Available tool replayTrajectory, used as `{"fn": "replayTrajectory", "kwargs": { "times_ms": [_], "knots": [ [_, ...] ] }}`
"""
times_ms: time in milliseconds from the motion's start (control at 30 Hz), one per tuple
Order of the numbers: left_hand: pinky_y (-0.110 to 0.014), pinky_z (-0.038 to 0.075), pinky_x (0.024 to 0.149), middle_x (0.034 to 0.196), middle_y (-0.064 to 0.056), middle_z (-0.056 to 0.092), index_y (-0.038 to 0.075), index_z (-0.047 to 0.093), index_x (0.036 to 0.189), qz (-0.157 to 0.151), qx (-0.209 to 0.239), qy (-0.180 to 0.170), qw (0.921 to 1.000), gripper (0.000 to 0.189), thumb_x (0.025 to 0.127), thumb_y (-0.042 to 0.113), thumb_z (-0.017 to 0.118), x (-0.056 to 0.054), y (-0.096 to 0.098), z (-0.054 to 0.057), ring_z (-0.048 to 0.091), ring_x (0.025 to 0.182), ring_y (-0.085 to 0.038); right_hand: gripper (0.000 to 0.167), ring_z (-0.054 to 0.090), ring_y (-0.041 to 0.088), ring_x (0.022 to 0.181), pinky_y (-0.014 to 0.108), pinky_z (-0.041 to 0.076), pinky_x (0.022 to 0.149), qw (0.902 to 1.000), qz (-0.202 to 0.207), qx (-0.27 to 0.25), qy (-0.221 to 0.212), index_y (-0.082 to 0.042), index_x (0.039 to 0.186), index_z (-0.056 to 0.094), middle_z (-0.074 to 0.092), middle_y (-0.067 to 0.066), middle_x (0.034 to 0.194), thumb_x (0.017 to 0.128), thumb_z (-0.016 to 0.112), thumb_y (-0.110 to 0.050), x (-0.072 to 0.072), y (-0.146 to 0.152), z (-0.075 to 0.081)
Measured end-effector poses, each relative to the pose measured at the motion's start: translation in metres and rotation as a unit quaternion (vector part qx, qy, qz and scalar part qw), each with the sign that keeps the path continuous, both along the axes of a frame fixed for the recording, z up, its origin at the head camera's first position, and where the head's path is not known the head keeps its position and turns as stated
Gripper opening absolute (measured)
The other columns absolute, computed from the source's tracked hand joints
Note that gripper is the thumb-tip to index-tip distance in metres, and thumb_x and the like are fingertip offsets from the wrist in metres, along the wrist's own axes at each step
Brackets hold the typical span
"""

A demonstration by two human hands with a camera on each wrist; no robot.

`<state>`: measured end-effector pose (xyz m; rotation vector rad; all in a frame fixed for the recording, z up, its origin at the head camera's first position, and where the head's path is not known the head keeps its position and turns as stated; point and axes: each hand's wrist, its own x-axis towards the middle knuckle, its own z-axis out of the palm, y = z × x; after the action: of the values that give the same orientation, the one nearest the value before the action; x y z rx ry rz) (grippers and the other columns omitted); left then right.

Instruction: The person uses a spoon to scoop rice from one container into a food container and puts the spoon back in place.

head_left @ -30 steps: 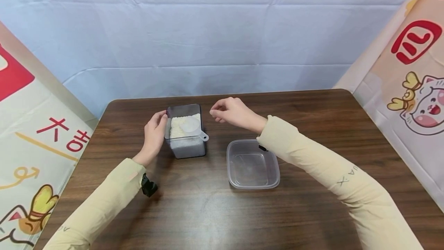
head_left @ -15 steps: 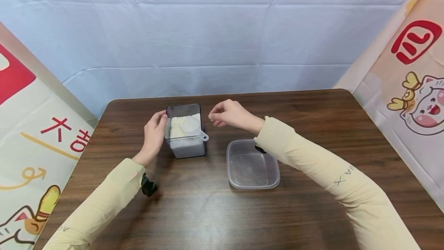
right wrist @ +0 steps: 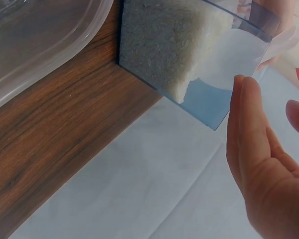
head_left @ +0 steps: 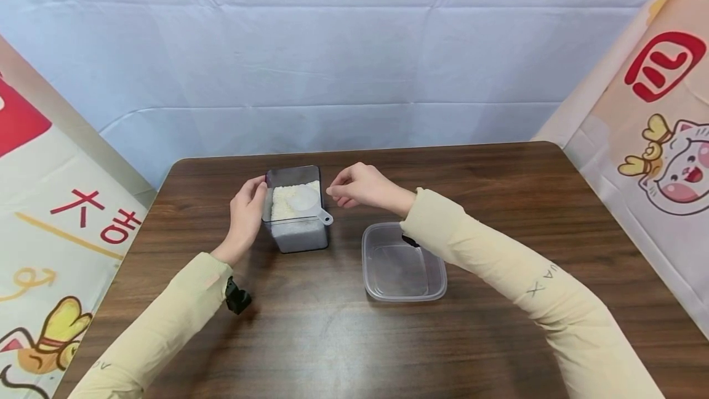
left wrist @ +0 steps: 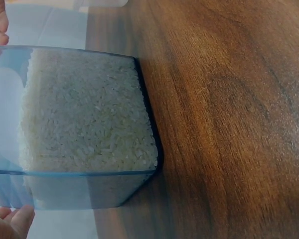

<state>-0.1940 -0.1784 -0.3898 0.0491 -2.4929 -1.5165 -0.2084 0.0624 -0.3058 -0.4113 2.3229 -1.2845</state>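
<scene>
A clear, grey-tinted square container (head_left: 299, 236) stands on the table's left half, part filled with white rice (left wrist: 89, 114). On the rice lies a translucent measuring scoop (head_left: 304, 199), its handle sticking out over the front right rim. My left hand (head_left: 245, 213) rests against the container's left wall near the rim, with the thumb toward me; part of its fingers is hidden. Just right of the container, my right hand (head_left: 367, 186) hovers with nothing in it. In the right wrist view its fingers (right wrist: 251, 109) are fairly straight and the thumb stands apart.
Right of the rice container, a low clear plastic box (head_left: 401, 273) sits on the brown wooden table (head_left: 332, 350), under my right cuff. A pale cloth (head_left: 354, 66) hangs behind the table's far edge. Printed banners (head_left: 664, 159) hang at both sides.
My right hand has shifted slightly left and toward me, closer to the container and the scoop handle. The left hand, container, scoop and plastic box have stayed in place.
</scene>
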Motion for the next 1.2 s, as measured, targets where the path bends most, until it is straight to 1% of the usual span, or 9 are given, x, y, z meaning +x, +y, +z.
{"fn": "replayTrajectory", "kwargs": {
  "times_ms": [133,300,467,533,667,733,867,1033,1200],
  "knots": [
    [-0.041,0.035,0.095,0.128,-0.016,0.051,0.001,0.049,0.127,0.000,-0.001,0.000,1.0000,0.042,0.098,0.028,0.038,0.000,0.000,0.000,0.045,0.118,-0.025,0.025,0.064,0.026,0.084,0.027,0.052,0.069,0.9999,-0.005,-0.002,-0.011,0.004,0.101,0.063,0.065,0.011,0.083,0.087,0.059,-0.017,0.001,-0.002,-0.001],
    [-0.041,0.035,0.096,0.128,-0.017,0.051,0.001,0.049,0.127,0.000,-0.002,0.000,1.0000,0.042,0.098,0.028,0.038,0.001,0.000,0.000,0.045,0.119,-0.025,0.025,0.064,0.025,0.083,0.026,0.052,0.066,0.9999,-0.006,0.000,-0.011,0.003,0.101,0.063,0.065,0.011,0.084,0.087,0.060,-0.018,0.002,-0.004,-0.003],
    [-0.042,0.035,0.096,0.128,-0.017,0.051,0.001,0.049,0.127,0.000,-0.002,-0.002,1.0000,0.042,0.098,0.028,0.038,0.001,0.000,0.001,0.044,0.119,-0.025,0.023,0.063,0.029,0.085,0.032,0.052,0.072,0.9998,-0.007,-0.009,-0.016,0.003,0.098,0.064,0.065,0.010,0.083,0.086,0.060,-0.016,0.003,-0.008,-0.004],
    [-0.042,0.035,0.096,0.128,-0.017,0.051,0.001,0.049,0.128,-0.001,-0.002,-0.003,1.0000,0.042,0.098,0.028,0.038,0.001,0.000,0.001,0.044,0.119,-0.025,0.022,0.064,0.029,0.085,0.034,0.051,0.073,0.9998,-0.009,-0.009,-0.016,0.003,0.097,0.064,0.066,0.012,0.083,0.086,0.061,-0.016,0.004,-0.009,-0.004],
    [-0.042,0.035,0.095,0.128,-0.016,0.051,0.001,0.049,0.128,-0.002,-0.001,-0.003,1.0000,0.042,0.098,0.029,0.038,0.001,0.000,0.001,0.045,0.119,-0.025,0.021,0.065,0.022,0.075,0.030,0.052,0.068,0.9998,-0.015,0.008,-0.012,0.001,0.093,0.065,0.067,0.018,0.086,0.084,0.064,-0.017,0.005,-0.010,-0.005],
    [-0.042,0.035,0.095,0.128,-0.016,0.051,0.001,0.049,0.127,-0.001,0.000,-0.002,1.0000,0.042,0.098,0.029,0.038,0.001,0.000,0.001,0.045,0.118,-0.025,0.021,0.065,0.021,0.074,0.029,0.052,0.067,0.9997,-0.016,0.018,-0.010,0.001,0.091,0.065,0.067,0.019,0.087,0.083,0.065,-0.018,0.005,-0.011,-0.006],
    [-0.042,0.036,0.094,0.127,-0.016,0.051,0.002,0.049,0.127,-0.001,0.002,-0.003,1.0000,0.042,0.098,0.029,0.038,0.001,0.000,0.001,0.045,0.117,-0.025,0.022,0.066,0.022,0.072,0.027,0.052,0.064,0.9993,-0.011,0.034,-0.011,0.000,0.089,0.066,0.068,0.016,0.083,0.083,0.067,-0.021,0.005,-0.012,-0.007],
    [-0.042,0.036,0.094,0.127,-0.016,0.051,0.001,0.049,0.127,-0.002,0.002,-0.002,1.0000,0.042,0.098,0.029,0.038,0.001,0.000,0.000,0.045,0.117,-0.025,0.023,0.064,0.014,0.064,0.024,0.051,0.062,0.9987,-0.002,0.049,-0.009,-0.001,0.088,0.066,0.068,0.012,0.080,0.082,0.068,-0.023,0.005,-0.014,-0.009],
    [-0.042,0.036,0.093,0.127,-0.016,0.051,0.002,0.049,0.127,-0.001,0.002,-0.002,1.0000,0.042,0.098,0.029,0.038,0.001,0.000,0.000,0.046,0.117,-0.025,0.023,0.064,0.013,0.062,0.024,0.051,0.061,0.9978,0.008,0.066,0.001,-0.003,0.082,0.067,0.066,0.007,0.072,0.081,0.068,-0.026,0.006,-0.016,-0.008]
  ]
}}
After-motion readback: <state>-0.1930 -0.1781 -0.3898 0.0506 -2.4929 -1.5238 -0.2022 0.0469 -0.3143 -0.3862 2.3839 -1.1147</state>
